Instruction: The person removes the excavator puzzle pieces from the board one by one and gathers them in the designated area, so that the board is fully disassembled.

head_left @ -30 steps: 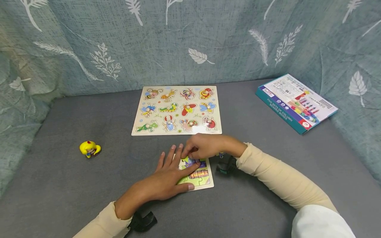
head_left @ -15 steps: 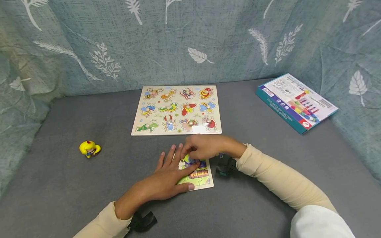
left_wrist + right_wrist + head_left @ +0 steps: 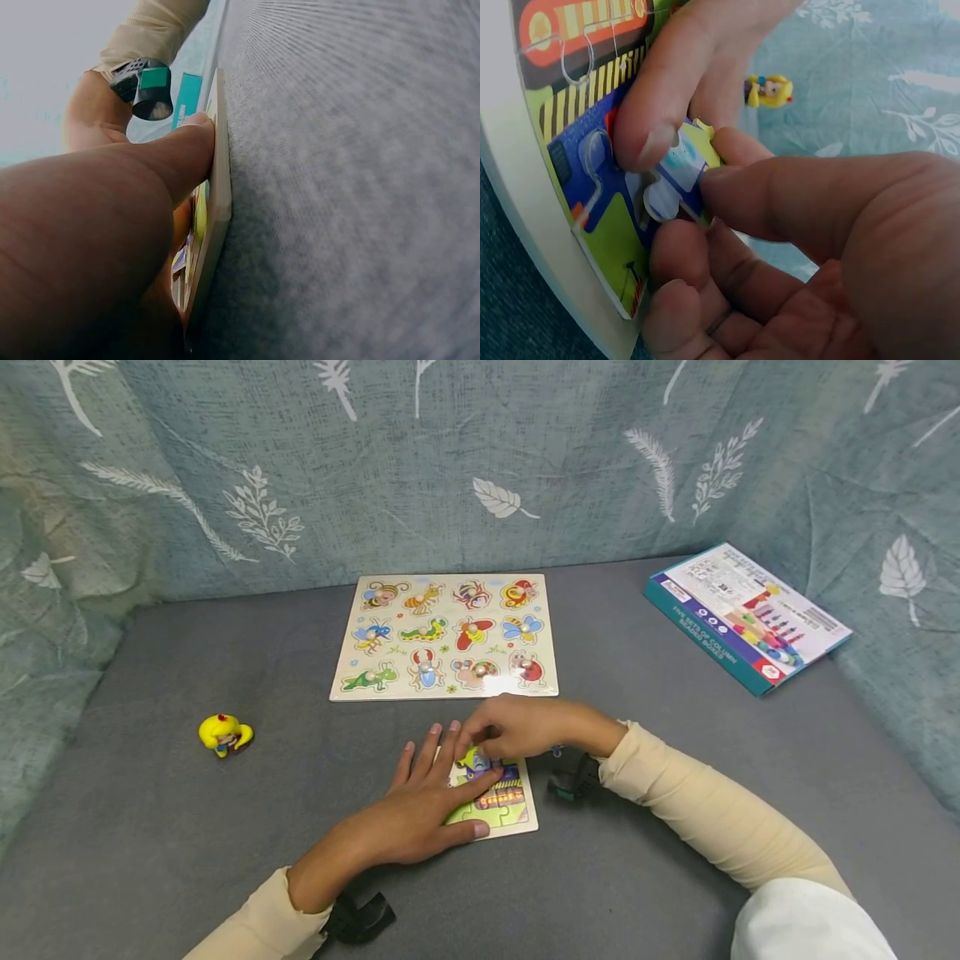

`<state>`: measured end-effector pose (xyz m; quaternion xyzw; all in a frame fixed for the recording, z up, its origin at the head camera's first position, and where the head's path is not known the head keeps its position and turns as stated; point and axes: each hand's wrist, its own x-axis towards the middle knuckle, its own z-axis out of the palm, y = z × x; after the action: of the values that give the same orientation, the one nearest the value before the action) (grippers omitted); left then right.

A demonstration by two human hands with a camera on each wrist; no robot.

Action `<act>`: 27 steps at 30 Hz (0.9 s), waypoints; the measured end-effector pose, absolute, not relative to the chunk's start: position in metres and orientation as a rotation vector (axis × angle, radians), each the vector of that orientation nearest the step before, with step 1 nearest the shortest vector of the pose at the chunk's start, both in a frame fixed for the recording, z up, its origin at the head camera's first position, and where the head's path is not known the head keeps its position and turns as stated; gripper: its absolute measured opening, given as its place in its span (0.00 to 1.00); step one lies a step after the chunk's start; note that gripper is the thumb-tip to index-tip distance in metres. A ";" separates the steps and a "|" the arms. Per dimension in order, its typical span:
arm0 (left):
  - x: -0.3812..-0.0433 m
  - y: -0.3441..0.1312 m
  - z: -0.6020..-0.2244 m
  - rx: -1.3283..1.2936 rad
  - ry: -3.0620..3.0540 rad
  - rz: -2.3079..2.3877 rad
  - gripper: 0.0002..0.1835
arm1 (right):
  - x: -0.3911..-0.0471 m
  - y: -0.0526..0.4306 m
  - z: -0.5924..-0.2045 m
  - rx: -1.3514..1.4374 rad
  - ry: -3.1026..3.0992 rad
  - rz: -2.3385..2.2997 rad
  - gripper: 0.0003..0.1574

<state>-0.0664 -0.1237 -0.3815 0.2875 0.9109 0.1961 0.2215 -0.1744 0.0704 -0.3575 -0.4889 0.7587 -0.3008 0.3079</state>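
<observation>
A small jigsaw board (image 3: 517, 823) with a pale frame lies on the grey table, showing a colourful vehicle picture on green. My left hand (image 3: 412, 818) is spread over its left part, fingers straight, thumb resting near the front edge. At the far part of the board, my right hand (image 3: 513, 727) pinches a jigsaw piece (image 3: 681, 169) between thumb and fingertips. In the right wrist view this piece is tilted up against the picture, beside a fingertip of the left hand. The left wrist view shows the thumb on the board's edge.
Behind the hands lies an insect peg puzzle (image 3: 397, 693). A yellow-haired toy figure (image 3: 225, 735) stands at the left, and a teal and white box (image 3: 750, 618) at the back right. Something small and blue (image 3: 557, 750) shows by the right wrist. A leaf-patterned curtain (image 3: 420, 477) backs the table.
The right hand's fingers have shifted slightly at the piece, and more of the yellow-green part shows beneath them. The left hand stays in place.
</observation>
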 end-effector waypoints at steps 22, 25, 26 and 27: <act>-0.066 -0.124 -0.382 0.788 2.523 0.566 0.35 | -0.183 0.080 -0.368 -1.200 1.969 -0.949 0.14; -0.067 -0.124 -0.383 0.787 2.521 0.559 0.35 | -0.183 0.082 -0.369 -1.193 1.962 -0.979 0.13; -0.067 -0.123 -0.383 0.787 2.520 0.559 0.35 | -0.183 0.082 -0.369 -1.193 1.960 -0.985 0.13; -0.067 -0.123 -0.383 0.787 2.519 0.558 0.35 | -0.183 0.082 -0.369 -1.193 1.958 -0.991 0.13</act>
<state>-0.0669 -0.1231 -0.3827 0.2846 0.9109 0.2019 0.2200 -0.1832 0.0825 -0.3691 -0.4531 0.7436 -0.3762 0.3166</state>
